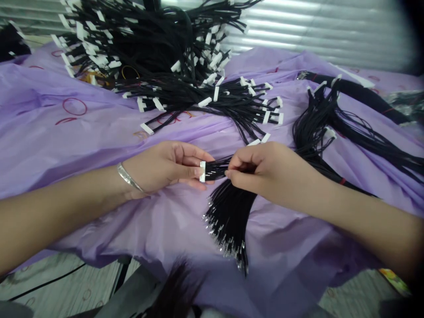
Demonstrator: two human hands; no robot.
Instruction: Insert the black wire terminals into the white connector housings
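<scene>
My left hand (167, 167) pinches a small white connector (202, 171) with short black wires running out of its right side. My right hand (261, 170) is closed on those black wires (217, 169) just right of the connector. Below my right hand a bundle of loose black wires with metal tips (228, 221) fans down over the purple sheet (82, 145). A silver bangle (129, 177) sits on my left wrist.
A large heap of black wire harnesses with white connectors (159, 48) lies at the back. Another spread of harnesses (232, 104) reaches toward my hands. More black wire bundles (347, 119) lie on the right. The sheet's front edge hangs over the table.
</scene>
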